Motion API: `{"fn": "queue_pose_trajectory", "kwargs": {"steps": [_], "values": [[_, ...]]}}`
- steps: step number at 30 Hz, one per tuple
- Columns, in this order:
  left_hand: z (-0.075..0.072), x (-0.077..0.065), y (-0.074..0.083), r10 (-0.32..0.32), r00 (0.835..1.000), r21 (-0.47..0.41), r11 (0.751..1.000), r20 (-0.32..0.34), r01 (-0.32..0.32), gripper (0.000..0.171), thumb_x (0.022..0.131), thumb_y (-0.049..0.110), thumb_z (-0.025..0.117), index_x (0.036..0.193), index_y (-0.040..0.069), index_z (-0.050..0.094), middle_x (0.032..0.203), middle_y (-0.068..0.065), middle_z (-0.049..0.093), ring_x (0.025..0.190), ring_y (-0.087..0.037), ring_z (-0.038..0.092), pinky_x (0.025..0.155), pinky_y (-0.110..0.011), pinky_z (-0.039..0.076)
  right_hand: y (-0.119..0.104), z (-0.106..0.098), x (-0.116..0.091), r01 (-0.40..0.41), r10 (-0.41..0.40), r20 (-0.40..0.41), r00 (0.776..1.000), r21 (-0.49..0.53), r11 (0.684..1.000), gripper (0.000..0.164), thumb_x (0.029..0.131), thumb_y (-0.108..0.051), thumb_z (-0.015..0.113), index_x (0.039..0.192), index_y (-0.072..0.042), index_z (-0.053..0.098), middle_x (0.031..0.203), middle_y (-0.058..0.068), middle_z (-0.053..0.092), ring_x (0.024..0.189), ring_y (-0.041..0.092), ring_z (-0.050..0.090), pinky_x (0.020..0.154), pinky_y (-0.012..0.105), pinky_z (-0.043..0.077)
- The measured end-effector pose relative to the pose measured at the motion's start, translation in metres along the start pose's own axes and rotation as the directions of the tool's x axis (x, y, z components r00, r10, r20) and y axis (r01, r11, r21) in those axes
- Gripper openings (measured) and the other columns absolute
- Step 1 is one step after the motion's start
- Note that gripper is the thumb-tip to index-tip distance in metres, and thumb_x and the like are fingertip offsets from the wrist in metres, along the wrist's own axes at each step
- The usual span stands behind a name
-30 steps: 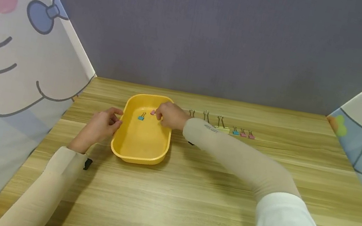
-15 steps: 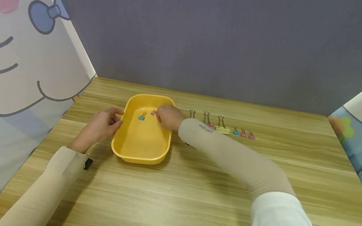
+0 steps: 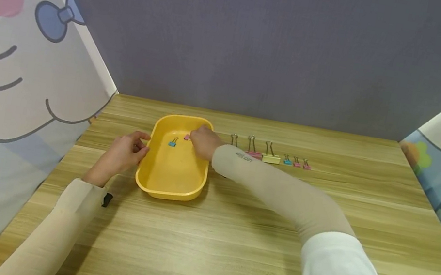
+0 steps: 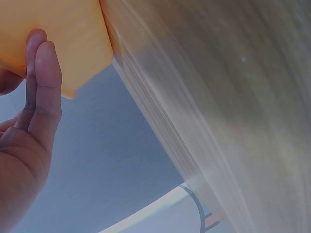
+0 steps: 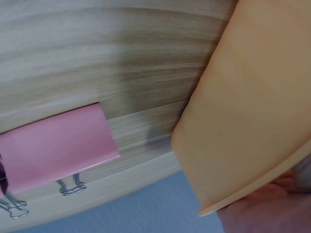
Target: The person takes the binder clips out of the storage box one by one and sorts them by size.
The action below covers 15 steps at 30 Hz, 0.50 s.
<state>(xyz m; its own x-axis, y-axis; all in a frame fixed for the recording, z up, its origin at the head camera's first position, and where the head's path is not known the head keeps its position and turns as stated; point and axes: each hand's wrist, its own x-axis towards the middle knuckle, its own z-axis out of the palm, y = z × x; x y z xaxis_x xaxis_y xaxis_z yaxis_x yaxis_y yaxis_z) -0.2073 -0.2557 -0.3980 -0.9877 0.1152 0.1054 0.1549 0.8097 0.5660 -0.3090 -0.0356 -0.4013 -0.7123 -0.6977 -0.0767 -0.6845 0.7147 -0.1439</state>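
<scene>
A yellow tray (image 3: 168, 195) stands on the table with a small blue binder clip (image 3: 172, 144) inside, its handles up. Beside that lies a small pink binder clip (image 3: 187, 137). My right hand (image 3: 205, 142) reaches over the tray's right rim and pinches at this pink clip; its handles are hidden behind the fingers. In the right wrist view, the tray wall (image 5: 243, 111) covers most of the right fingers. At the left rim is my left hand (image 3: 124, 152); the left wrist view shows its straight fingers (image 4: 47, 73) against the outer wall.
Right of the tray, binder clips stand in a row: a large pink one (image 5: 58, 145), a yellow one (image 3: 271, 159), and small blue (image 3: 287, 162) and pink ones (image 3: 306, 167). My right sleeve (image 3: 266, 180) crosses before the row. A grey wall (image 3: 238, 37) rises behind the table.
My right hand and forearm have shifted slightly left, deeper over the tray, uncovering more of the large pink clip in the row. The left hand and the tray have stayed put.
</scene>
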Motion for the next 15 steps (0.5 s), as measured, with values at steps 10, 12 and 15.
{"fn": "queue_pose_trajectory", "kwargs": {"steps": [10,12,15], "values": [[0.0002,0.0000,0.0008,-0.003,1.000,-0.009,1.000,-0.004,0.003,0.032,0.092,0.004,0.058,0.121,-0.009,0.051,0.089,-0.019,0.063,0.070,-0.023,0.064,0.057,-0.032,0.053,-0.0051,-0.0042,-0.0030,-0.014,0.013,0.012,1.000,0.019,1.000,0.043,0.090,0.007,0.055,0.127,-0.014,0.061,0.130,-0.006,0.056,0.116,0.020,0.052,0.098,0.028,0.041],[0.0001,-0.0001,0.0007,-0.007,1.000,-0.010,1.000,-0.003,0.007,0.032,0.092,0.004,0.058,0.120,-0.009,0.051,0.089,-0.019,0.063,0.070,-0.023,0.064,0.057,-0.032,0.053,-0.0054,-0.0045,-0.0033,-0.013,0.013,0.009,1.000,0.024,1.000,0.043,0.091,0.006,0.054,0.127,-0.015,0.061,0.129,-0.006,0.057,0.116,0.020,0.052,0.097,0.029,0.042],[-0.0002,-0.0003,0.0004,-0.009,1.000,-0.009,1.000,-0.002,0.009,0.032,0.092,0.004,0.058,0.121,-0.009,0.051,0.090,-0.019,0.063,0.070,-0.023,0.064,0.058,-0.032,0.053,-0.0050,-0.0036,-0.0025,-0.011,0.011,0.010,1.000,0.025,1.000,0.041,0.092,0.004,0.055,0.128,-0.015,0.061,0.129,-0.005,0.057,0.117,0.021,0.051,0.097,0.030,0.042]]}}
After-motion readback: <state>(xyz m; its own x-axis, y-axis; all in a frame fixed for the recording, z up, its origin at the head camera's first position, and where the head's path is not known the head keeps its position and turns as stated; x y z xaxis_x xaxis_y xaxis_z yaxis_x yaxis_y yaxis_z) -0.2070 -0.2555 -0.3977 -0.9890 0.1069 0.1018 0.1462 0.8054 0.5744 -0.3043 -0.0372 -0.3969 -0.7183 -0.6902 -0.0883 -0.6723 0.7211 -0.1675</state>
